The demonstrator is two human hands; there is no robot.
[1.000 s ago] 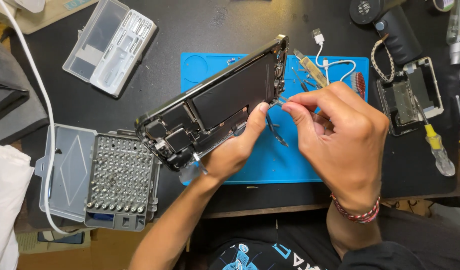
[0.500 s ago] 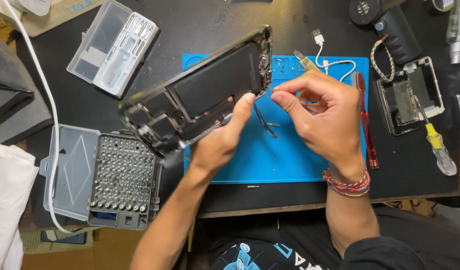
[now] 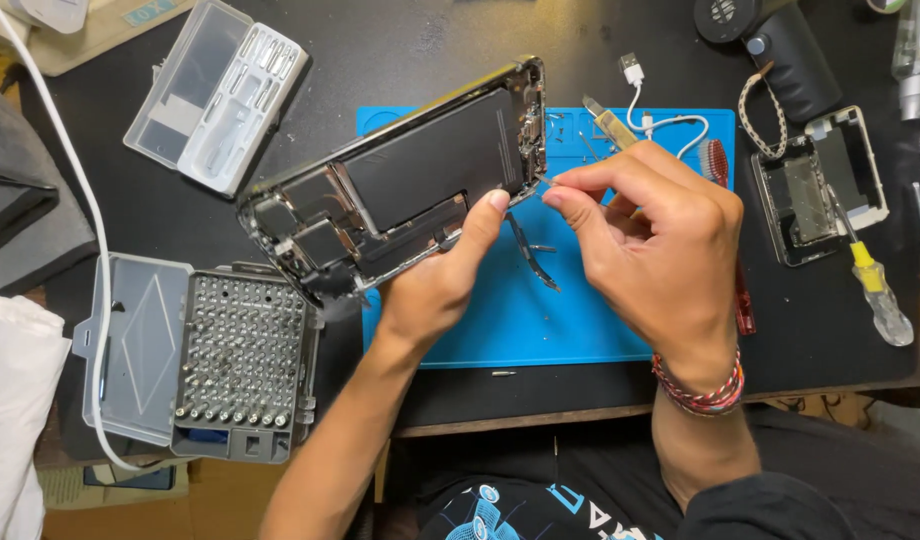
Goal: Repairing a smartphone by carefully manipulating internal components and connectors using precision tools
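An opened phone body (image 3: 400, 190) with a black battery and bare metal frame is tilted above the blue work mat (image 3: 510, 310). My left hand (image 3: 435, 280) holds it from below, thumb pressed on its lower edge. My right hand (image 3: 650, 250) is pinched around a thin tool whose tip touches the phone's right end near the small connectors. The tool itself is mostly hidden by my fingers. Black tweezers (image 3: 530, 255) lie on the mat between my hands.
A grey bit set (image 3: 240, 365) with open lid sits at the left. A clear plastic case (image 3: 215, 95) lies at the back left. A second opened device (image 3: 815, 190), a yellow-handled screwdriver (image 3: 875, 285), a white cable (image 3: 660, 115) and a red-handled tool (image 3: 742, 305) lie to the right.
The phone body has swung and shifted slightly left in my left hand. My right hand has followed it, staying pinched at the phone's right end.
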